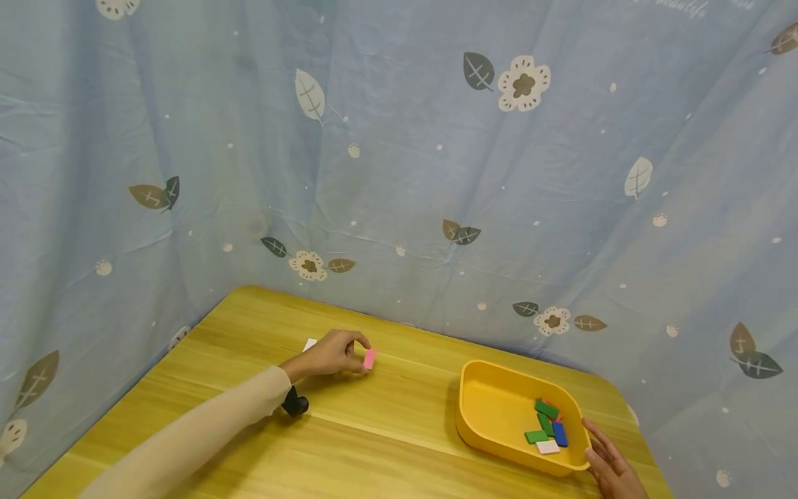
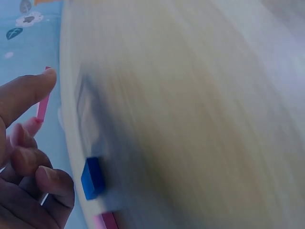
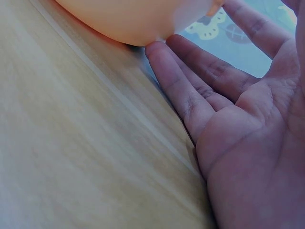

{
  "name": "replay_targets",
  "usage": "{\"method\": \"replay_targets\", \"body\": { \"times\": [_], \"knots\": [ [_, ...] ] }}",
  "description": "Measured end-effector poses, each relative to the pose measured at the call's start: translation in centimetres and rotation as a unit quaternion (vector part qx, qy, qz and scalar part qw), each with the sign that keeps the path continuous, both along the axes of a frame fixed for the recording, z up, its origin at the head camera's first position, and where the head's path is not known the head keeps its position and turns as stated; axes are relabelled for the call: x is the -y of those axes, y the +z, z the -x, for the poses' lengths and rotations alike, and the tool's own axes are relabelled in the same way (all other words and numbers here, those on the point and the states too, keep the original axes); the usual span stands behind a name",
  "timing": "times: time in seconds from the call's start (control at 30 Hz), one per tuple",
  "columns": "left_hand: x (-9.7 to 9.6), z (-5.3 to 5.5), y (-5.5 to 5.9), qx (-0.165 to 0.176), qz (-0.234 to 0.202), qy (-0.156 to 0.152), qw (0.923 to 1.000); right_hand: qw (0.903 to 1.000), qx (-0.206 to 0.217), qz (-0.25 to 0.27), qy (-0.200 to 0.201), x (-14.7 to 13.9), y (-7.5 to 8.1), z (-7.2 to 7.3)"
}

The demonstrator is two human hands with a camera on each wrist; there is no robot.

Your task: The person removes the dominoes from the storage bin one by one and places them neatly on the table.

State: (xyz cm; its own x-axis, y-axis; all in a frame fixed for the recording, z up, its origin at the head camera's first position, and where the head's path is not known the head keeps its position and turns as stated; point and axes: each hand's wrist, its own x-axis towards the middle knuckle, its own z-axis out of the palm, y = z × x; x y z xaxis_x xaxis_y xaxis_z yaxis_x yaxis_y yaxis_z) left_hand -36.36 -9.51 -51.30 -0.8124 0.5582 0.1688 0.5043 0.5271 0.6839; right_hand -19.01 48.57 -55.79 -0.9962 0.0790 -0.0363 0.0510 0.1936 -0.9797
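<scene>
My left hand (image 1: 335, 352) pinches a small pink block (image 1: 370, 358) between thumb and fingertip, above the table. In the left wrist view the held block shows edge-on as a thin strip, with the other fingers curled below. Beneath that hand, a blue block (image 2: 92, 178) and another pink block (image 2: 107, 221) lie on the table. At the right, my right hand (image 1: 614, 466) touches the near right corner of a yellow tray (image 1: 499, 450). Its fingers (image 3: 174, 81) are mostly straight against the tray's side. Several green, blue, red and white blocks (image 1: 546, 425) lie in the tray's right part.
A white piece (image 1: 309, 344) sits just behind the left wrist. A black wrist mount (image 1: 294, 403) hangs under the left sleeve. The wooden table (image 1: 374, 430) ends at a patterned blue curtain (image 1: 399, 173) at the back and sides.
</scene>
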Motion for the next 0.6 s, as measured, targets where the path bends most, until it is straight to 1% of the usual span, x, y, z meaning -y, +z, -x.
{"method": "replay_targets", "body": {
  "times": [0.17, 0.4, 0.5, 0.6],
  "knots": [
    [0.9, 0.1, -0.4, -0.006, 0.013, 0.01, 0.9998, 1.0, -0.005, 0.003, 0.007, -0.1, -0.2, 0.0],
    [1.7, 0.2, -1.0, -0.011, 0.031, 0.029, 0.999, 0.9999, 0.013, -0.002, -0.002, -0.1, -0.1, -0.1],
    [1.9, 0.2, -1.0, -0.01, 0.04, 0.034, 0.9986, 1.0, -0.001, 0.005, 0.004, 0.0, 0.0, -0.1],
    [2.0, 0.3, -1.0, -0.001, 0.045, 0.039, 0.9982, 0.9996, -0.018, 0.016, 0.013, 0.2, 0.0, -0.3]
  ]
}}
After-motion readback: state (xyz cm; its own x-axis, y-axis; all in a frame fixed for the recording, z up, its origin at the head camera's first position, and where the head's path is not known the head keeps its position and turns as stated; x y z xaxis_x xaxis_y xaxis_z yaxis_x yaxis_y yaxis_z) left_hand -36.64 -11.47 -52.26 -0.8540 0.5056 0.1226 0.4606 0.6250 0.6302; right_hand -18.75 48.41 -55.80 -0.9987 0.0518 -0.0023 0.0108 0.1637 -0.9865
